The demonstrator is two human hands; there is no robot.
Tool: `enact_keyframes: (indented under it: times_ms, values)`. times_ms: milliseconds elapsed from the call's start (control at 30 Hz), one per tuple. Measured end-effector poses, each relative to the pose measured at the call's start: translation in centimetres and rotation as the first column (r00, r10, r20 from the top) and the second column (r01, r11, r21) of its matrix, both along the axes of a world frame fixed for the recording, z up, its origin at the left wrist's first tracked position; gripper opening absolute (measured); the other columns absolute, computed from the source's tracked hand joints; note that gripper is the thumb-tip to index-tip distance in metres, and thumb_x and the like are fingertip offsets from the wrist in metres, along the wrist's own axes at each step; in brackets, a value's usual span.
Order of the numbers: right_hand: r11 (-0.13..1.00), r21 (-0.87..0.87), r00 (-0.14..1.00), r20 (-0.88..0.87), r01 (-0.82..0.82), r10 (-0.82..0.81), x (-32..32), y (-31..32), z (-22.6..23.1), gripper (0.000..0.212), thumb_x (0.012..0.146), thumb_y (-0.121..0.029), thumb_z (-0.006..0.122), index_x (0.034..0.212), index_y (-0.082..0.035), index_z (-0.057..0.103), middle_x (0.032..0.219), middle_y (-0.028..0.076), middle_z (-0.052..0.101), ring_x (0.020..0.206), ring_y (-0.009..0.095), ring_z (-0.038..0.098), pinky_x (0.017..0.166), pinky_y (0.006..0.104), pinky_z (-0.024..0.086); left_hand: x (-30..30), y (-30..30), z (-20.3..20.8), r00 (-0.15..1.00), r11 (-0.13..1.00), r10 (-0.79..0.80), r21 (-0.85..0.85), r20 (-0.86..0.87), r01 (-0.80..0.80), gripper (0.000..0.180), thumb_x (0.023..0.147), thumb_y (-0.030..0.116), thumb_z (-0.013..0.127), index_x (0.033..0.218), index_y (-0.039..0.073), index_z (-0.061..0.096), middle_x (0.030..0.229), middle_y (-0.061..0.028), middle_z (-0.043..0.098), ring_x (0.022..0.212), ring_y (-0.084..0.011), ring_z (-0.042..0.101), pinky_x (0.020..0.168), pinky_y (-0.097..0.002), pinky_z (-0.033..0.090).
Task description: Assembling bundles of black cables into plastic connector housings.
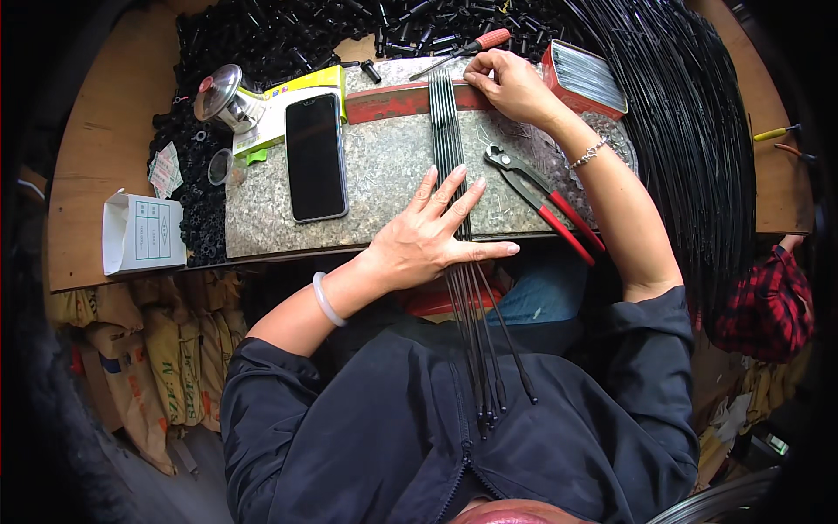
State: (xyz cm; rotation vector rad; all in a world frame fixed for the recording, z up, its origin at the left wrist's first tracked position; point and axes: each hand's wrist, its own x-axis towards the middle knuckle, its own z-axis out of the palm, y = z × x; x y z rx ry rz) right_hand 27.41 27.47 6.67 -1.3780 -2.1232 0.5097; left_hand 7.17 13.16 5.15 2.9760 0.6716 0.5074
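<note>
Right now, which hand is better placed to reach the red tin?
Probably your right hand: it's beside the red tin. Your left hand is farther away, spread across the black rods.

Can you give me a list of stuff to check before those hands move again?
1. Left hand on the thin black strands: ok, its fingers are spread across them.
2. Strands side by side at the red bar: ok, they cross it in a close row.
3. Strand ends near the body all together: not ok, they fan out and one strays to the right.
4. Red-handled pliers away from the strands: ok, they lie to the right.
5. Phone away from the strands: ok, it lies to the left.
6. Right hand holding something: cannot tell, its fingertips are too hard to see.
</note>
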Motion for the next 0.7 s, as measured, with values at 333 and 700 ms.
enact_keyframes:
  times_ms: [333, 700]
  values:
    - [0.993, -0.018, 0.993, 0.023, -0.113, 0.114, 0.1, 1.2, -0.4, 0.016, 0.082, -0.015, 0.059, 0.089, -0.001, 0.061, 0.077, 0.009, 0.061, 0.069, 0.018, 0.057, 0.066, 0.0289, 0.045, 0.0, 0.2, 0.0, 1.0, 1.0, -0.017, 0.007, -0.008, 0.017, 0.058, 0.079, 0.015, 0.05, 0.126, 0.05, 0.04, 0.135, -0.0172, 0.035, 0.123, -0.0446, 0.034, 0.097, -0.0582, 0.031]
    - [0.979, -0.057, 0.981, -0.019, -0.195, 0.194, -0.7, 1.4, -0.1, 0.014, 0.083, -0.013, 0.059, 0.09, -0.001, 0.057, 0.077, 0.008, 0.057, 0.072, 0.016, 0.053, 0.068, 0.0278, 0.044, -0.2, 0.4, -0.2, 0.999, 0.999, -0.032, 0.0, -0.011, 0.032, 0.066, 0.077, 0.015, 0.052, 0.129, 0.05, 0.033, 0.134, -0.0182, 0.035, 0.123, -0.0471, 0.032, 0.096, -0.0598, 0.032]
